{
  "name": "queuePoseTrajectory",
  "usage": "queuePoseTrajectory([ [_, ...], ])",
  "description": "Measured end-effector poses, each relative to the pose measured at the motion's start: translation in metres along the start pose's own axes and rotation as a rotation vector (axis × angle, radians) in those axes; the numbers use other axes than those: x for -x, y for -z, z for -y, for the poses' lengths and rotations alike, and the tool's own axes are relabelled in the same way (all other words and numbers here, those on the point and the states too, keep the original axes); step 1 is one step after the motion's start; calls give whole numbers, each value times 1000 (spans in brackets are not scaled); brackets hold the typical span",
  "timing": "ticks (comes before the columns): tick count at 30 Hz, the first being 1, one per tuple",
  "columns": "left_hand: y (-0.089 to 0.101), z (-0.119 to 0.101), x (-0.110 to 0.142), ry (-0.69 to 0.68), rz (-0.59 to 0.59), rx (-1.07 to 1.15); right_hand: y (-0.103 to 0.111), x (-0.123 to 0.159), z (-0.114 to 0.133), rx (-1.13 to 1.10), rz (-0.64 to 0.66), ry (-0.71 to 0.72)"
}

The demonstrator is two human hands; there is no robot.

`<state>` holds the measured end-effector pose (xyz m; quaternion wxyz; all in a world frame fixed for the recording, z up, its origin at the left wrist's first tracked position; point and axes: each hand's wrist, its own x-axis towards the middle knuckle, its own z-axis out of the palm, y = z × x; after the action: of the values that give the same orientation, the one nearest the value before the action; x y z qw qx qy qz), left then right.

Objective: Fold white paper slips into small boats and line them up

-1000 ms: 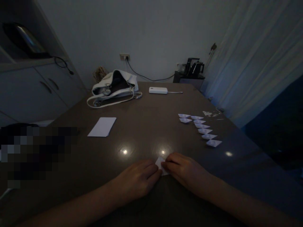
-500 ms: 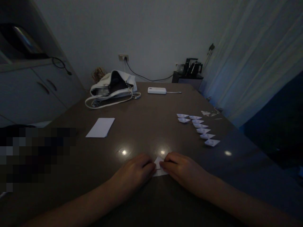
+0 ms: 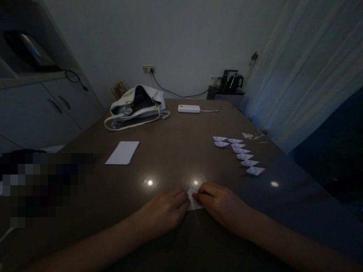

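A small folded piece of white paper (image 3: 194,204) lies on the table near its front, between my two hands. My left hand (image 3: 170,207) pinches its left edge with thumb and fingers. From the other side my right hand (image 3: 217,200) grips the paper, fingertips pressed on its upper right part. The paper's pointed top shows between the fingers; its side edges are hidden by them. To the right, several folded paper boats (image 3: 244,156) stand in a slanting row, with two more beside the row's far end. A stack of white paper sheets (image 3: 122,153) lies at the left.
A white handbag (image 3: 138,102) with its strap rests at the far left of the table (image 3: 176,151). A white power bank (image 3: 188,108) with a short cable lies at the far end. Paper scraps (image 3: 251,136) lie near the right edge. A black kettle (image 3: 235,82) stands beyond the table.
My left hand has shifted its grip on the paper's left side, and the fold line seen across the paper before no longer shows. The view has moved slightly.
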<state>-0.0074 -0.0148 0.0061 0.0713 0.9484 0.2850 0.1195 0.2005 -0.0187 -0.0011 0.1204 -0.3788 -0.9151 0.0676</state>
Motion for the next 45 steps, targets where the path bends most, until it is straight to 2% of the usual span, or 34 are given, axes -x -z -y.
queuePoseTrajectory([
  [5,1,1,-1,-37,-23,-24,-1,1,0,5,4,-3],
  [13,1,1,-1,-44,6,-28,-3,-1,-1,6,9,-5],
  [15,1,-1,-2,-7,14,12,-3,-1,-2,1,6,-2],
  [19,4,-6,-3,153,39,116,-2,1,-2,-25,11,22],
  [21,7,-6,-3,146,50,122,0,1,-1,-22,25,25],
  [24,10,-1,-2,46,65,130,4,1,3,-1,74,14],
  [29,12,15,-2,87,66,361,11,0,7,26,128,36],
  [32,8,23,-4,87,24,418,12,-1,8,43,133,41],
  [36,1,32,-6,106,-14,274,11,-1,8,61,123,54],
  [40,3,36,-6,145,45,134,11,0,9,93,100,76],
  [45,13,38,-7,131,115,105,12,0,9,93,96,99],
])
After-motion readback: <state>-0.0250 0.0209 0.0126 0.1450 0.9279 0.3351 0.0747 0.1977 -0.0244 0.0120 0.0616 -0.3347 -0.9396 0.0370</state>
